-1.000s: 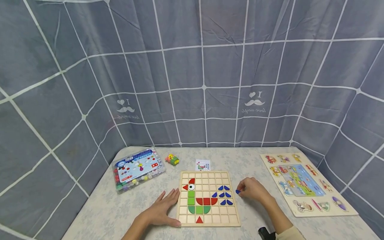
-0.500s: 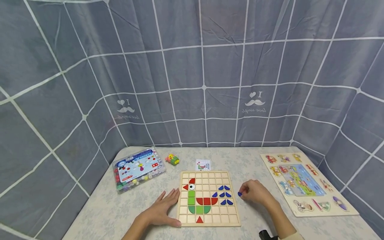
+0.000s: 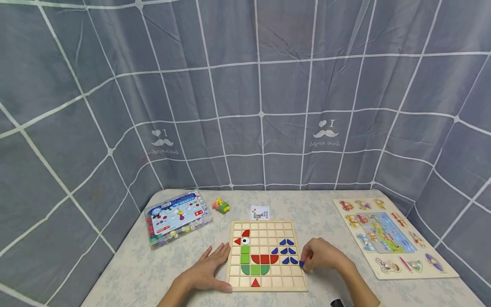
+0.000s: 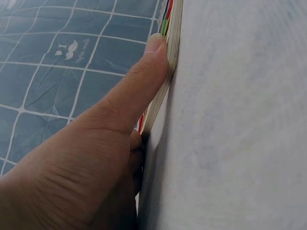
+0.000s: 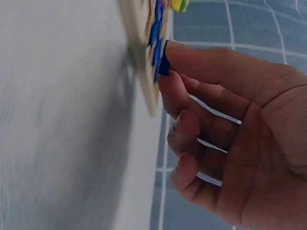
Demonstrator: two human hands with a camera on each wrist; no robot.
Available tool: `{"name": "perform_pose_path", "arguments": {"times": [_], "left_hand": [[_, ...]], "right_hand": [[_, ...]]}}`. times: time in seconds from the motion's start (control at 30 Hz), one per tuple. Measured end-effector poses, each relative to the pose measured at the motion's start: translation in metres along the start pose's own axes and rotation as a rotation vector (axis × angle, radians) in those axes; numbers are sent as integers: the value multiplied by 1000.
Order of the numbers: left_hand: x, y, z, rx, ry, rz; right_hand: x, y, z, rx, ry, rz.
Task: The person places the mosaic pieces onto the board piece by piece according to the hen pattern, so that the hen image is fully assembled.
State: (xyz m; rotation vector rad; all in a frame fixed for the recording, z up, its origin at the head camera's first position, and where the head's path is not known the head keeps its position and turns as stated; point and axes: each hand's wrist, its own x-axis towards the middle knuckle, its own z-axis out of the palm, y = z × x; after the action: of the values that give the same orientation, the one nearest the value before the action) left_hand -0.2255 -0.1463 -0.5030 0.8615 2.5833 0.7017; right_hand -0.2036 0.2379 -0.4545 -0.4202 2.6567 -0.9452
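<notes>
A wooden grid board (image 3: 268,289) lies on the table with flat pieces set out as a bird. Red and green pieces make up its head and body, and several blue pieces (image 3: 290,250) stand at the right. My left hand (image 3: 205,270) rests against the board's left side, fingers spread and thumb (image 4: 154,52) at the near left corner. Between the thumb and forefinger of my right hand (image 3: 324,254) is a small blue piece (image 5: 164,60), pinched at the board's right edge; its outline is partly covered by the fingers. The other right fingers are curled loosely.
Behind the board lies a small pattern card (image 3: 260,212) with a similar bird. A clear box of beads (image 3: 178,217) and a small colourful toy (image 3: 220,205) are at the back left. On the right sits a wooden picture puzzle (image 3: 389,238). Grey curtains (image 3: 261,94) surround the table.
My right hand has drawn nearer to me and a little left, carrying the blue piece to the board's right edge. My left hand stays where it was.
</notes>
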Motion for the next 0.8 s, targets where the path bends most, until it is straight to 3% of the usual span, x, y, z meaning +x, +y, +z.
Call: {"name": "perform_pose_path", "arguments": {"times": [0.2, 0.47, 0.8], "left_hand": [[-1, 1, 0, -1, 0, 4], [-1, 1, 0, 14, -2, 0], [0, 0, 0, 2, -12, -2]], "right_hand": [[-1, -17, 10, -66, -4, 5], [2, -25, 20, -134, 24, 90], [3, -23, 23, -118, 42, 54]]}}
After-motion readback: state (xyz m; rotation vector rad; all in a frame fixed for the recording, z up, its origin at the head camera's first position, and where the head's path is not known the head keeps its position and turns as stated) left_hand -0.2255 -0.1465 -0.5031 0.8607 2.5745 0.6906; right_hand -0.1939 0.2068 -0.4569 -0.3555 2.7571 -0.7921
